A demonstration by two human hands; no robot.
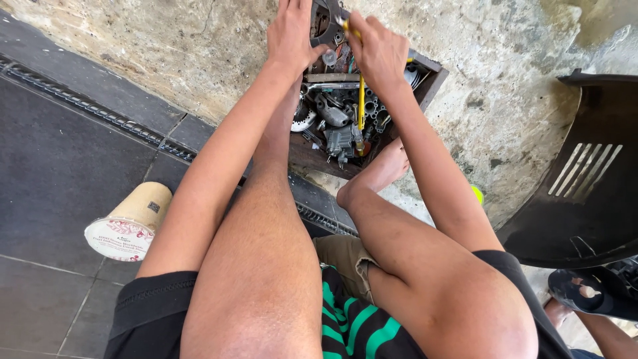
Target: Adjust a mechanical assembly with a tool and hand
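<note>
Steadying a small clear cap-like part at my left hand's fingertips while my right hand, grip closed around a yellow-handled tool, works above the box of metal parts; best kept low over the box, so a drop lands inside.

At twelve o'clock, a slim yellow-handled tool lies over grey metal parts in a brown wooden box. At nine o'clock, a beige cardboard cup shows a red-patterned white lid. At six o'clock, green-and-black striped cloth. At three o'clock, a black plastic panel.

A concrete floor bears a parts box and cup.
</note>
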